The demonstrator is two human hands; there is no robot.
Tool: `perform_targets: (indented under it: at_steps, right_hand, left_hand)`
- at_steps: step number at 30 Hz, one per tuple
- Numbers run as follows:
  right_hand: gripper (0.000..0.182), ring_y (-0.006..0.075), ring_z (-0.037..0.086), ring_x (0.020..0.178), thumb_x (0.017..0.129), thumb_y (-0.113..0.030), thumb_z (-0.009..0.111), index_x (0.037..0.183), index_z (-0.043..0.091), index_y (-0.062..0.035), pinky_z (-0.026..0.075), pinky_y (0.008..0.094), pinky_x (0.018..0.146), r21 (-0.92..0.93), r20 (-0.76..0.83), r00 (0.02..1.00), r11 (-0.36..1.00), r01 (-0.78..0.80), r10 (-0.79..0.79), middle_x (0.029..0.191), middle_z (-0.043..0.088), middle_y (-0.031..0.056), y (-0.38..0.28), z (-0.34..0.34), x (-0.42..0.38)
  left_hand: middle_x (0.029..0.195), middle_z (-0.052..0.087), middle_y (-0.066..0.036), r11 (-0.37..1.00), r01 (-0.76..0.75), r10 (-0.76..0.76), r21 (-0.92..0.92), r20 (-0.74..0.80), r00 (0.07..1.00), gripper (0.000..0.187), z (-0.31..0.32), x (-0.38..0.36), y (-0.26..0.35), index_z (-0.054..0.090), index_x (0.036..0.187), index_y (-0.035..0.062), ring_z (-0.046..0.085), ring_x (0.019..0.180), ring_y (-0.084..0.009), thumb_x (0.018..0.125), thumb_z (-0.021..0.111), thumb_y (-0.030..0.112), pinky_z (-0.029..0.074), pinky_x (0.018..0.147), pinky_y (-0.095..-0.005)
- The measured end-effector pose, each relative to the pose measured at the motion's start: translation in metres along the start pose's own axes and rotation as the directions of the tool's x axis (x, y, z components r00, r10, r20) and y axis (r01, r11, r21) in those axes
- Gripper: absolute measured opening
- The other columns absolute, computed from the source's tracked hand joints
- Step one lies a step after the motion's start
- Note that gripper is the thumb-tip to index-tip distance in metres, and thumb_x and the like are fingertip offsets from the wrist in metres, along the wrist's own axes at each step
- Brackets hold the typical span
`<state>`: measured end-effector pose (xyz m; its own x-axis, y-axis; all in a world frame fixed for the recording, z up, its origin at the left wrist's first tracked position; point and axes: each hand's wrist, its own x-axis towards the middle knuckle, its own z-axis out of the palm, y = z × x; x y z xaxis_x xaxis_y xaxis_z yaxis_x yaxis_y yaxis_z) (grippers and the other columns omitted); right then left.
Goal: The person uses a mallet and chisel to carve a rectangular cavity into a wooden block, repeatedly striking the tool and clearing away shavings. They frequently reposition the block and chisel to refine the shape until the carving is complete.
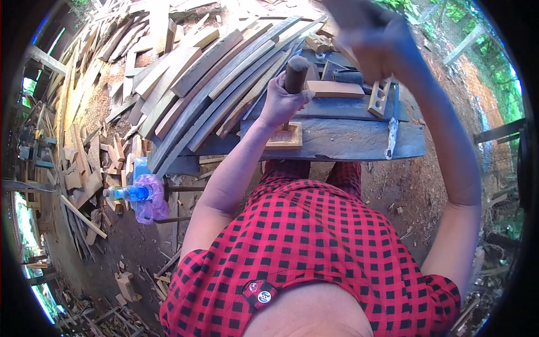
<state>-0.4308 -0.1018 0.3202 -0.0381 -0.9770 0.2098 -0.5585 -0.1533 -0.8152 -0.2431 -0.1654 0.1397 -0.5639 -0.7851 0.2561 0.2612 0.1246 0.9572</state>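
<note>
My left hand [285,102] is closed round the thick wooden handle of a chisel [296,76], held upright. Its lower end meets a small wooden block [292,140] with a hollowed-out recess, lying at the bench's near edge. Raised at the upper right, my right hand [382,48] is blurred by motion. It grips what looks like a dark mallet [359,16], partly cut off by the top of the view. Behind the left hand lie a plain wooden block [336,89] and a wooden piece with square holes [379,99].
The workbench [353,140] bears a tool with a pale wrapped handle [390,137]. Long planks [224,84] are stacked to the left. A pink plastic bag [150,205] with a blue-capped bottle [132,193] hangs at the left. Wood scraps [128,286] litter the ground.
</note>
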Motion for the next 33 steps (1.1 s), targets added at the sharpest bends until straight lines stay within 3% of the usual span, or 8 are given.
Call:
perform_targets:
  at_steps: [2, 3, 5, 11, 13, 22, 26, 33]
  right_hand:
    - [0.072, 0.0192, 0.063, 0.087, 0.049, -0.024, 0.082, 0.113, 0.063, 0.0046, 0.047, 0.0281, 0.084, -0.243, 0.222, 0.975, 0.967, 0.073, -0.018, 0.099, 0.066, 0.0103, 0.012, 0.017, -0.014]
    - [0.055, 0.0157, 0.064, 0.07, 0.052, -0.019, 0.077, 0.101, 0.067, 0.0042, 0.052, 0.0269, 0.067, -0.159, 0.179, 0.977, 0.977, 0.143, -0.114, 0.082, 0.067, 0.0101, 0.018, 0.02, -0.015]
    - [0.074, 0.0197, 0.064, 0.087, 0.048, -0.024, 0.08, 0.115, 0.062, 0.0041, 0.048, 0.0265, 0.083, -0.252, 0.24, 0.965, 0.967, -0.04, 0.103, 0.099, 0.066, 0.0104, -0.003, 0.0, -0.003]
    - [0.072, 0.0163, 0.064, 0.084, 0.051, -0.022, 0.081, 0.116, 0.063, 0.0035, 0.051, 0.0261, 0.078, 0.195, -0.021, 0.995, 0.977, -0.087, 0.093, 0.098, 0.067, 0.0104, 0.001, 0.005, -0.002]
    - [0.073, 0.016, 0.062, 0.089, 0.052, -0.02, 0.081, 0.118, 0.062, 0.0043, 0.048, 0.0261, 0.083, -0.202, 0.249, 0.968, 0.978, 0.046, 0.006, 0.099, 0.066, 0.0109, 0.01, 0.016, -0.016]
    - [0.057, 0.0135, 0.06, 0.084, 0.063, -0.023, 0.08, 0.111, 0.064, 0.0022, 0.049, 0.028, 0.077, 0.296, 0.057, 0.943, 0.896, -0.33, 0.328, 0.096, 0.065, 0.0074, 0.09, 0.068, -0.072]
    - [0.056, 0.0141, 0.06, 0.089, 0.065, -0.024, 0.081, 0.109, 0.063, 0.004, 0.049, 0.0288, 0.081, 0.427, 0.183, 0.826, 0.714, -0.555, 0.533, 0.099, 0.065, 0.0091, 0.148, 0.12, -0.11]
    - [0.077, 0.0188, 0.06, 0.099, 0.065, -0.025, 0.081, 0.127, 0.047, 0.0067, 0.048, 0.0315, 0.088, 0.492, 0.097, 0.791, 0.662, -0.566, 0.604, 0.11, 0.06, 0.014, 0.166, 0.171, -0.134]
  left_hand:
    - [0.069, 0.058, 0.001, 1.0, 0.017, -0.017, 0.009, 0.005, 1.0, 0.025, 0.001, 0.0, 0.002, 0.055, 0.087, 0.0044, 0.055, 0.058, -0.0045, 0.073, 0.076, 0.01, 0.047, 0.051, -0.0207]
    - [0.069, 0.058, 0.001, 0.999, 0.024, -0.024, 0.028, 0.0, 1.0, 0.025, 0.003, -0.001, 0.004, 0.056, 0.088, 0.0043, 0.055, 0.057, -0.0047, 0.073, 0.076, 0.01, 0.048, 0.051, -0.0208]
    - [0.069, 0.058, 0.001, 0.998, 0.037, -0.037, 0.043, -0.003, 0.999, 0.026, 0.004, -0.002, 0.002, 0.056, 0.089, 0.0041, 0.055, 0.057, -0.0049, 0.074, 0.076, 0.01, 0.048, 0.051, -0.0208]
    - [0.069, 0.057, 0.002, 0.998, 0.056, -0.056, 0.029, 0.01, 0.998, 0.025, 0.002, 0.0, 0.001, 0.056, 0.088, 0.004, 0.055, 0.058, -0.0042, 0.074, 0.076, 0.01, 0.048, 0.052, -0.0206]
    - [0.068, 0.057, 0.002, 0.999, 0.039, -0.039, 0.021, 0.008, 0.999, 0.024, 0.004, -0.002, 0.004, 0.056, 0.087, 0.0044, 0.055, 0.058, -0.0044, 0.074, 0.075, 0.01, 0.048, 0.052, -0.0208]
    - [0.065, 0.056, 0.001, 0.986, -0.16, 0.148, -0.04, -0.205, 0.967, 0.016, -0.022, -0.022, -0.005, 0.054, 0.078, 0.0057, 0.055, 0.051, -0.0081, 0.077, 0.07, 0.001, 0.045, 0.047, -0.0225]
    - [0.059, 0.054, -0.002, 0.949, -0.256, 0.169, -0.184, -0.389, 0.906, 0.015, -0.029, -0.029, -0.01, 0.053, 0.075, 0.0054, 0.055, 0.049, -0.0107, 0.077, 0.067, -0.001, 0.046, 0.047, -0.0237]
    - [0.061, 0.055, -0.003, 0.951, -0.207, 0.149, -0.227, -0.25, 0.957, 0.015, -0.036, -0.026, 0.003, 0.053, 0.076, 0.0046, 0.055, 0.049, -0.0115, 0.075, 0.067, 0.0, 0.046, 0.048, -0.0245]
